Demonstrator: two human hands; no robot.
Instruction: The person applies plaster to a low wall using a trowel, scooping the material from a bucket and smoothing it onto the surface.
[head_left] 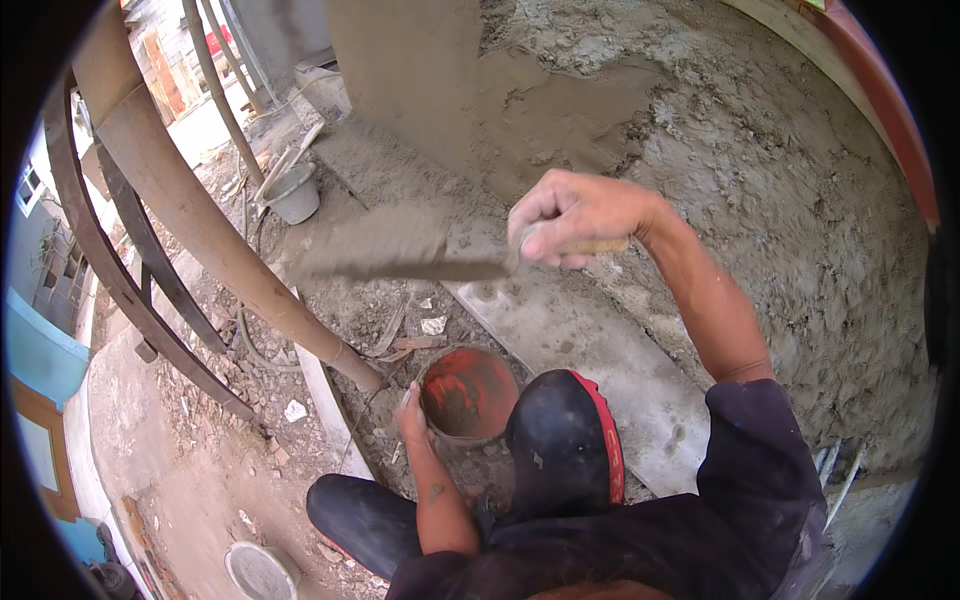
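My right hand point(575, 217) is closed around the yellowish handle of a trowel point(465, 270). The trowel's long blade points left, blurred by motion, with a layer of wet grey mortar point(385, 235) on top. Below it, my left hand point(410, 415) grips the left rim of a bucket point(490, 368). The bucket's inside is orange-red and smeared with grey, with some grey mix at the bottom. It stands between my knees, its mouth tipped toward me. To the right, the rough wall point(740, 190) carries a smoother, wetter patch of mortar point(560, 115).
A thick bamboo pole point(215, 230) slants down on the left beside dark curved timbers point(105, 255). Grey buckets stand at the far left point(293, 195) and lower left point(262, 572). A concrete ledge point(600, 350) runs along the wall's foot. Rubble covers the ground.
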